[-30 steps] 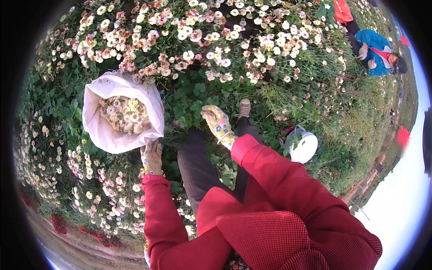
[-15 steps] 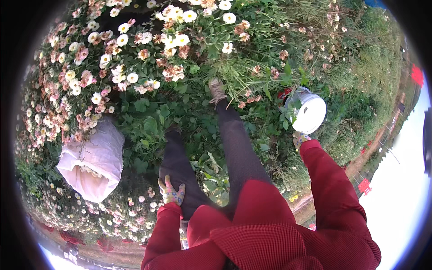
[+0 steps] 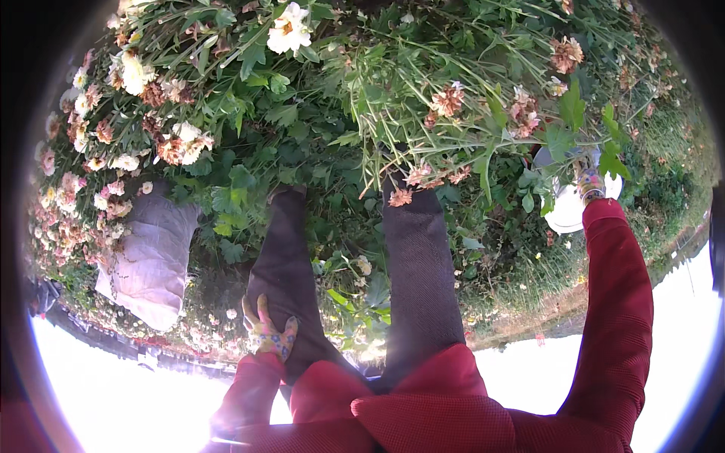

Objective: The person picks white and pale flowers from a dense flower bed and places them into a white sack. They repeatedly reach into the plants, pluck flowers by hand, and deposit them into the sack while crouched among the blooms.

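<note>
Bucket (image 3: pixel 566 209), right of frame: smooth, plastic-looking, pale finish
Sack (image 3: pixel 147 253), left of frame: matt, creased, cloth-like
Left hand (image 3: pixel 269 334): matt cloth glove
Right hand (image 3: pixel 589 183): similar cloth glove
2 trouser legs (image 3: pixel 424 272), centre: matt, finely textured cloth
Jacket (image 3: pixel 438 423), bottom: matt cloth, rough-textured weave
Brown blossom (image 3: pixel 566 55), upper right: dry-looking, crumpled

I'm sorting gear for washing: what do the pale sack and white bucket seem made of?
The pale sack: perhaps thin woven plastic or cloth, matte, from its soft creases; any weave is unclear. The white bucket: probably smooth plastic, from its even, bright, rounded surface, though painted metal is possible.
</note>
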`<state>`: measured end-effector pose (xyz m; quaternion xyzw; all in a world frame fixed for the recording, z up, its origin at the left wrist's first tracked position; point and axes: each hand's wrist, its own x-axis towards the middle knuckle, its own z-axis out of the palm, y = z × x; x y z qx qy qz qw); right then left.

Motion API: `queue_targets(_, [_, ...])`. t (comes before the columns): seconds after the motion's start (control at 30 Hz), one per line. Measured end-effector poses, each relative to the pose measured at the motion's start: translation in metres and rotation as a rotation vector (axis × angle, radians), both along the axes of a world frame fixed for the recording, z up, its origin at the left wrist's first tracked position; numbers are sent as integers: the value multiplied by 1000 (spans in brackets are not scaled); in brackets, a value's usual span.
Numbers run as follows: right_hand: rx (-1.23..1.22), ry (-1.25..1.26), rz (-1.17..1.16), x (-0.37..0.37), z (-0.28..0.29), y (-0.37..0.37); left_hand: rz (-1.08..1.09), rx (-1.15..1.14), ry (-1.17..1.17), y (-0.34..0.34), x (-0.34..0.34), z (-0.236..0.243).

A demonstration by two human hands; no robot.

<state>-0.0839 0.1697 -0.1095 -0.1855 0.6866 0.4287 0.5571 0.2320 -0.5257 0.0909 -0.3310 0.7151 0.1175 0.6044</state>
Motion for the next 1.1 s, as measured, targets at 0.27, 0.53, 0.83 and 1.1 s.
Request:
queue_targets(0.27, [27,-165,-39,44,-11,-43,4,34,137,-17,9,-2])
queue_targets(0.53, [138,-388,-116,145,21,-164,57,82,288,-57,32,0])
queue_targets(0.83, [-133,0,-488,214,129,-347,249,134,430,-121,90,-3])
queue_targets(1.1, [-200,-21,-512,211,183,-469,50,281,702,-137,104,-9])
